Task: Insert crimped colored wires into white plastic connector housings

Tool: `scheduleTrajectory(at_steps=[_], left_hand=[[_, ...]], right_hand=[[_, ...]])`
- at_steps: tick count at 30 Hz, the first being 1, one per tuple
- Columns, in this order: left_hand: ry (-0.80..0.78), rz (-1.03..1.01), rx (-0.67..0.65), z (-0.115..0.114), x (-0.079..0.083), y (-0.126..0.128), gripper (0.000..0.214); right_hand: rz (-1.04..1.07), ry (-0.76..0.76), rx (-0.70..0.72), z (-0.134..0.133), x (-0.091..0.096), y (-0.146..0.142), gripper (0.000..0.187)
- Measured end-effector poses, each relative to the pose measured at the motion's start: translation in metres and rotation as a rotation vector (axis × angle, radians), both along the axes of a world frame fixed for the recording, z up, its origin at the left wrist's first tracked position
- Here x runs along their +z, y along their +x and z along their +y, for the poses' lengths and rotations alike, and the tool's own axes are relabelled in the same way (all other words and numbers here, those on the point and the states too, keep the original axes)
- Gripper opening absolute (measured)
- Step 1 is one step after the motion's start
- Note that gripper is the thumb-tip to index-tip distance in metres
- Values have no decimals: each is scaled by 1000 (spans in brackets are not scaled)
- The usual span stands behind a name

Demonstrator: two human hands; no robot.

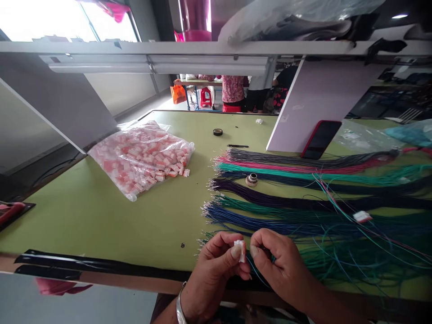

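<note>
My left hand [218, 267], a bracelet on its wrist, grips a small white and orange connector housing [242, 253] between thumb and fingers. Right beside it, my right hand [283, 265] is closed in a pinch, its fingertips level with the housing. Whatever is in that pinch is too small or hidden to make out. A thin blue wire [258, 272] curves below and between the two hands. Just beyond them lie bundles of blue wires [232, 216] and green wires [243, 204], their metal-tipped ends pointing left.
A clear bag of white and orange housings [138, 157] lies at left. Black tape [218, 132], a small metal-topped spool [251, 179] and a dark pen-like tool [238, 146] sit farther back. A phone [320, 139] leans on a shelf panel [286, 108]. Another housing [362, 217] rests on the wires.
</note>
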State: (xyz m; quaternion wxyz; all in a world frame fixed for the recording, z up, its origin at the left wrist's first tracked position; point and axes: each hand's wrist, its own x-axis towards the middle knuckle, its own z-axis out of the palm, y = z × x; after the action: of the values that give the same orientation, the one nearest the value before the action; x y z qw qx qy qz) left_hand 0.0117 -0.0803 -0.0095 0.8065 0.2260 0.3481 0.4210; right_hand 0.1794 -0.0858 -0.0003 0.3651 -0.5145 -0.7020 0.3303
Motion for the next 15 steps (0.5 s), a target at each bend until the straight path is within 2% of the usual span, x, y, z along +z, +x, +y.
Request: scheduleTrajectory(at_steps=[7,10,15], left_hand=[[19,25,-23,-3,-1,1,18],[-15,5,3,-4,-1,1,20],[-22,0,16,-4,-1,-2,20]], right_hand=[[67,10,56,-3,2,-4,26],[42,6,38,-5,0,-3,23],[-29,41,108,-3,1,0,18]])
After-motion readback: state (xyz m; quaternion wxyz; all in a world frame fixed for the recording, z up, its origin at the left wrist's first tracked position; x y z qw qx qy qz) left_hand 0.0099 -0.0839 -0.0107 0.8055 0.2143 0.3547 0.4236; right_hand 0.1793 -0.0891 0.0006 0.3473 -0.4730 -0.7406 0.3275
